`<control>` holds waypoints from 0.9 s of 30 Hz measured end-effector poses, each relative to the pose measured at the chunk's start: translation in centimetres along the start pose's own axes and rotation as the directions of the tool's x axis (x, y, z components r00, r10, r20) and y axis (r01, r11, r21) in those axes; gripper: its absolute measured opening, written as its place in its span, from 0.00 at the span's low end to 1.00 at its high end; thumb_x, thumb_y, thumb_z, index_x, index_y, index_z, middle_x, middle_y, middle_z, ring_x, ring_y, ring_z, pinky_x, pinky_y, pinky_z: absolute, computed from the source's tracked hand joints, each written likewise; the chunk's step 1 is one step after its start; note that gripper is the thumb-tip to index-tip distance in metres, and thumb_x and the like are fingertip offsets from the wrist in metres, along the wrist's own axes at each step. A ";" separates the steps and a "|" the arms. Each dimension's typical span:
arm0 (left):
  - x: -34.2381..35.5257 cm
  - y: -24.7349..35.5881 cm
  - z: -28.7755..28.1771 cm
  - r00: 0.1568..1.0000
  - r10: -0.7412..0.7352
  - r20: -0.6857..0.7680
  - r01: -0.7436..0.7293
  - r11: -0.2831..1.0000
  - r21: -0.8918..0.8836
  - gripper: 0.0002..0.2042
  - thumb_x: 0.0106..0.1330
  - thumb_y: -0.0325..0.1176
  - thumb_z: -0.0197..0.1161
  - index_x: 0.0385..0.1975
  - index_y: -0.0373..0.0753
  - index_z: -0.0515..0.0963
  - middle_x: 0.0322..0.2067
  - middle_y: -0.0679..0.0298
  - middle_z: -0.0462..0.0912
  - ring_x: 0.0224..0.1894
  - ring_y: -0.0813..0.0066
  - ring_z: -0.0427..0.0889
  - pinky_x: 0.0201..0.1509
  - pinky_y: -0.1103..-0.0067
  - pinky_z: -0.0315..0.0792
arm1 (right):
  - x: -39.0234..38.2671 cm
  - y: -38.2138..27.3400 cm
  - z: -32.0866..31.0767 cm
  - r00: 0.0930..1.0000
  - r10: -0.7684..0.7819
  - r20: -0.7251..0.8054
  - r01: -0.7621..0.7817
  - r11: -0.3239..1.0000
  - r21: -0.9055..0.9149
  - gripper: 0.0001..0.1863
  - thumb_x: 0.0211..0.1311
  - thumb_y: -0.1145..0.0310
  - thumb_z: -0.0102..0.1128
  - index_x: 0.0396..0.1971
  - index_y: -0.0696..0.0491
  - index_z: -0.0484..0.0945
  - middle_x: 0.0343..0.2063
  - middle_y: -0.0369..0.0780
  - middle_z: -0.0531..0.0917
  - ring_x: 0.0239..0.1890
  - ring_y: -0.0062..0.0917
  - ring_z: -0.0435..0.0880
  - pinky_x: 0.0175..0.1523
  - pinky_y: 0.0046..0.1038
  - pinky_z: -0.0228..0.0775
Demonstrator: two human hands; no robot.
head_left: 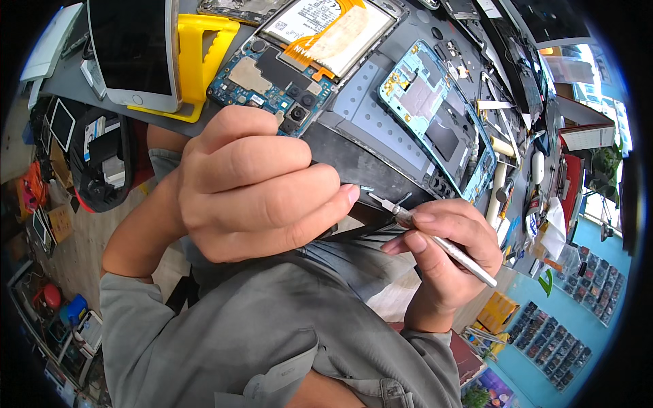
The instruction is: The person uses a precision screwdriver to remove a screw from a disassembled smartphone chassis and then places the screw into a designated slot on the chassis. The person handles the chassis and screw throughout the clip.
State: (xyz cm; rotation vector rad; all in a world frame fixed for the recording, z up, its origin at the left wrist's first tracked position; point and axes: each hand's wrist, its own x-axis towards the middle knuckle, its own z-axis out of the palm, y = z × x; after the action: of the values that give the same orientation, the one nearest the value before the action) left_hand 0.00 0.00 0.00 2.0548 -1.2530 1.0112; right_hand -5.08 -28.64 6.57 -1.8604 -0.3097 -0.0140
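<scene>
My right hand [452,248] grips a silver craft knife [459,258] like a pen, its knurled metal handle slanting down to the right. The knife's thin tip points left, close to the fingertips of my left hand [262,194]. That left hand is closed, knuckles up, fingers curled in. A tiny pale sliver [366,188] shows just beyond its fingertips; it is too small to name. Beyond my left hand lies an opened phone [262,78] with blue circuit board, camera modules, a white battery and orange flex cables. A light-blue phone frame [435,102] lies to its right.
A white tablet [132,51] leans on a yellow stand [204,61] at the far left of the grey mat [340,146]. Small parts, tweezers and tools crowd the bench's right side. A black bag [102,153] sits below left. Racks of small parts [551,343] hang at right.
</scene>
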 end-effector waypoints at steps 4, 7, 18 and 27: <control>0.0 0.0 0.1 1.000 0.000 -0.002 0.000 1.000 0.000 0.17 0.57 0.33 0.78 0.49 0.49 0.93 0.46 0.74 0.79 0.45 0.73 0.74 0.45 0.72 0.71 | 0.1 -0.1 0.0 1.000 -0.006 0.003 0.006 1.000 0.000 0.12 0.59 0.82 0.79 0.43 0.63 0.91 0.39 0.53 0.92 0.37 0.35 0.95 0.41 0.31 0.89; 0.0 0.1 0.1 1.000 -0.006 -0.005 0.006 1.000 0.001 0.17 0.57 0.34 0.78 0.49 0.50 0.93 0.46 0.74 0.79 0.45 0.73 0.74 0.45 0.72 0.71 | 0.1 -0.3 0.2 1.000 0.008 -0.002 -0.008 1.000 0.007 0.11 0.59 0.83 0.79 0.43 0.64 0.91 0.39 0.53 0.92 0.37 0.34 0.95 0.40 0.30 0.89; -0.1 0.2 0.5 0.999 -0.019 -0.026 0.019 1.000 0.006 0.17 0.58 0.34 0.80 0.49 0.50 0.92 0.47 0.73 0.79 0.46 0.73 0.75 0.47 0.71 0.71 | 0.2 -0.2 0.5 1.000 0.002 0.020 -0.002 0.999 0.034 0.13 0.60 0.84 0.78 0.46 0.64 0.90 0.41 0.54 0.91 0.36 0.34 0.96 0.40 0.30 0.90; -0.1 0.4 0.5 0.999 -0.035 -0.022 0.036 0.999 0.021 0.14 0.64 0.33 0.80 0.49 0.50 0.92 0.47 0.74 0.79 0.46 0.73 0.75 0.48 0.71 0.72 | 0.1 -0.1 0.6 0.999 0.023 -0.031 -0.022 0.999 0.028 0.13 0.60 0.83 0.80 0.45 0.64 0.91 0.41 0.53 0.91 0.37 0.34 0.96 0.41 0.30 0.90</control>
State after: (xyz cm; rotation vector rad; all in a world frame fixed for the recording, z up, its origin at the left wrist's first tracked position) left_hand -0.20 -0.47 -0.32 2.0695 -1.1960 1.0314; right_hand -5.11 -28.07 6.51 -1.8339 -0.2663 -0.0234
